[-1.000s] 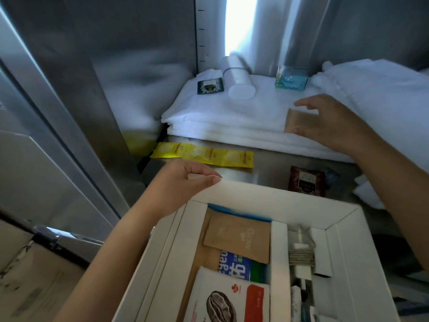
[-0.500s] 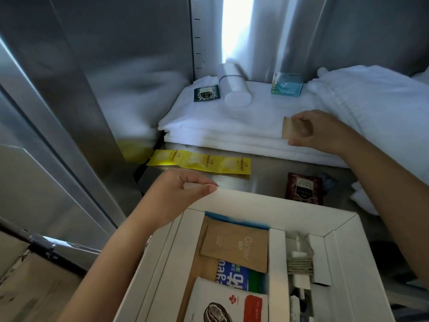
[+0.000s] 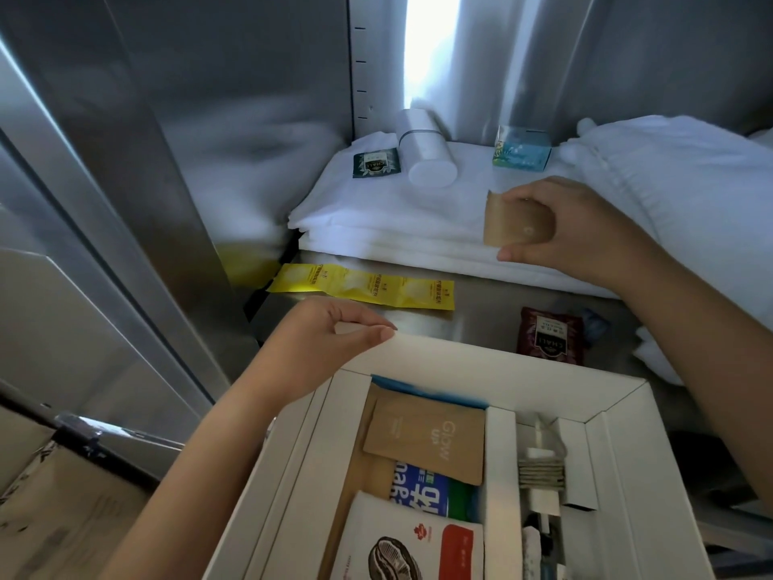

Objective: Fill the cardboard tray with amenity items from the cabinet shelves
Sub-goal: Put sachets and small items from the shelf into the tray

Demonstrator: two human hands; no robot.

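A white cardboard tray point(image 3: 481, 364) sits low in front of the steel cabinet shelf. My left hand point(image 3: 322, 345) grips its far left rim. Inside lie a brown "Glow up" sachet point(image 3: 426, 437), a blue packet point(image 3: 420, 489) and a white coffee packet point(image 3: 412, 542); the right compartment holds small white items. My right hand point(image 3: 573, 228) pinches a small brown kraft sachet point(image 3: 516, 223), lifted above the folded white towels point(image 3: 401, 219).
On the towels lie a dark green sachet point(image 3: 376, 163), a white cylinder point(image 3: 426, 154) and a teal box point(image 3: 520, 150). A yellow packet strip point(image 3: 364, 288) and a maroon sachet point(image 3: 548, 337) lie on the shelf. More white linen point(image 3: 677, 173) is piled on the right.
My right hand closed on the brown sachet on the towels, picked it up and drew it toward me. My left hand kept its hold on the tray rim.
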